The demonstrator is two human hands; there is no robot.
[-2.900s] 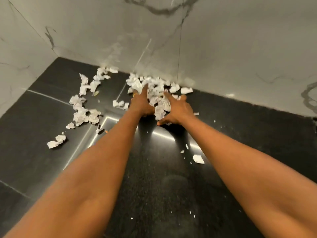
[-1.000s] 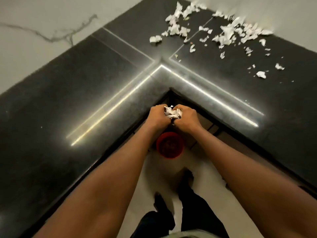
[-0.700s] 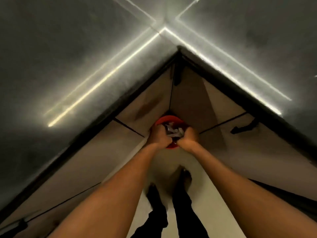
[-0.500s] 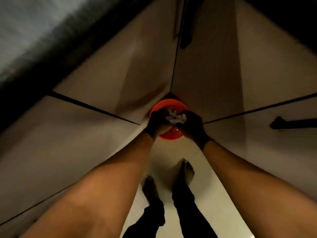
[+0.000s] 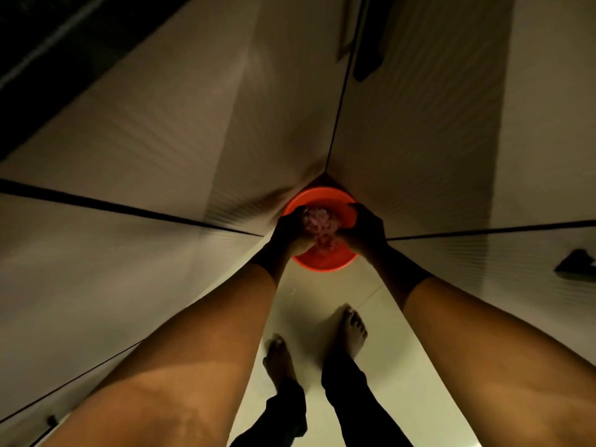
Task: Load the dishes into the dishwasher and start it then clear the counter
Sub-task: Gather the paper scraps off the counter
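Now the left hand point(image 5: 290, 235) and right hand point(image 5: 366, 233), down from the black counter point(image 5: 29, 33), hold the wad of torn white paper scraps point(image 5: 319, 224) cupped between them inside the round orange plastic bin point(image 5: 325, 196); one handful nearly cleared, more waiting above

Single head view, steeply downward, near the cabinet corner point(image 5: 325, 171).

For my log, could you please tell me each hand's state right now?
Left hand: fingers curled round the wad of pale crumpled paper scraps, over the round red plastic bin.
Right hand: holding the same wad.
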